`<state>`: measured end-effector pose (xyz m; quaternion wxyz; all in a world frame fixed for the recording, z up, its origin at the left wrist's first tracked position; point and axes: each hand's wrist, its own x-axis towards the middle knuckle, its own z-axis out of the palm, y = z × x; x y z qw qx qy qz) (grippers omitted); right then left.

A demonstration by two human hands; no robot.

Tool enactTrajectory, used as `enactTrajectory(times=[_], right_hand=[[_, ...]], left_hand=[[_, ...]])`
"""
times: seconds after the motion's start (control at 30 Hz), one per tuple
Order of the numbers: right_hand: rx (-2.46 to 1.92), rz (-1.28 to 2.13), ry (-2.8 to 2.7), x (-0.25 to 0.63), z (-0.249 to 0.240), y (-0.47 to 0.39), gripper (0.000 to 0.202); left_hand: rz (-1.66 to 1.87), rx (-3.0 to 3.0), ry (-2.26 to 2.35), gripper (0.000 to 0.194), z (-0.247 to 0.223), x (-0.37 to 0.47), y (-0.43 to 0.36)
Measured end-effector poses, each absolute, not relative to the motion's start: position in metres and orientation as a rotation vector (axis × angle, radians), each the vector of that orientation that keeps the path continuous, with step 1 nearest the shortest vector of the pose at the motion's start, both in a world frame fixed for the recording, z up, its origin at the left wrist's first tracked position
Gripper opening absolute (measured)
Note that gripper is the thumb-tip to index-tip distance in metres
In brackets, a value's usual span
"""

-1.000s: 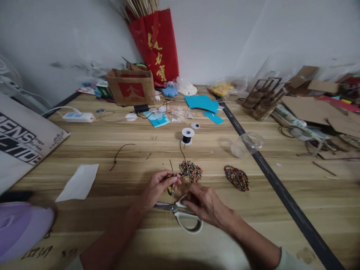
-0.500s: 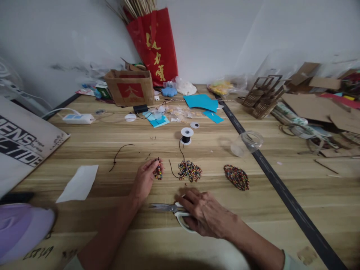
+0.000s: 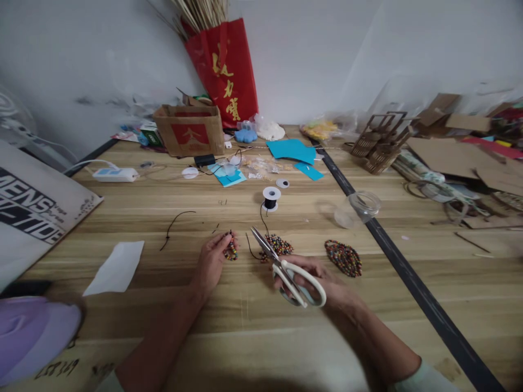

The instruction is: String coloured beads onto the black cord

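My left hand [image 3: 213,258] pinches a small loop of multicoloured beads, a beaded bracelet [image 3: 231,251], between thumb and fingers. In my right hand [image 3: 316,275] is a pair of scissors [image 3: 304,275] with white handles, raised above the table, blades pointing up and to the left. Behind the blades lies a heap of loose coloured beads [image 3: 281,244], partly covered by them. A black cord [image 3: 251,247] runs beside the heap. Just beyond stands a white spool [image 3: 272,198] wound with black cord. Right of my right hand rests a bundle of strung beads [image 3: 344,258].
A clear plastic jar [image 3: 356,209] lies at right by a dark strip [image 3: 404,277] across the table. White paper [image 3: 116,268], a cut cord [image 3: 171,228] and a purple object [image 3: 36,337] are at left. A cardboard box [image 3: 190,130] and red bag [image 3: 226,71] stand behind.
My right hand has lifted the scissors off the table, and their blades have swung from pointing left to pointing up-left over the beads. My left hand has stayed put with the bracelet.
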<state>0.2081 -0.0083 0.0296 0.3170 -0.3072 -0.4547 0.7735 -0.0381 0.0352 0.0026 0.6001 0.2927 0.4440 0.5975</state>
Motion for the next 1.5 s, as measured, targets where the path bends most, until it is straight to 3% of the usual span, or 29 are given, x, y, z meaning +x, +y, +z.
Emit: enactTrajectory(times=[0.13, 0.63, 1.5], right_hand=[[-0.787, 1.968, -1.146, 0.204, 0.021, -0.003, 0.058], [-1.040, 1.170, -1.955, 0.196, 0.016, -0.009, 0.069], [-1.041, 1.107, -2.043, 0.198, 0.021, -0.006, 0.041]], left_hand=[[1.281, 0.837, 1.079, 0.029, -0.001, -0.037, 0.032], [0.956, 1.303, 1.079, 0.027, 0.012, -0.029, 0.019], [0.896, 1.392, 1.092, 0.024, 0.010, -0.029, 0.017]])
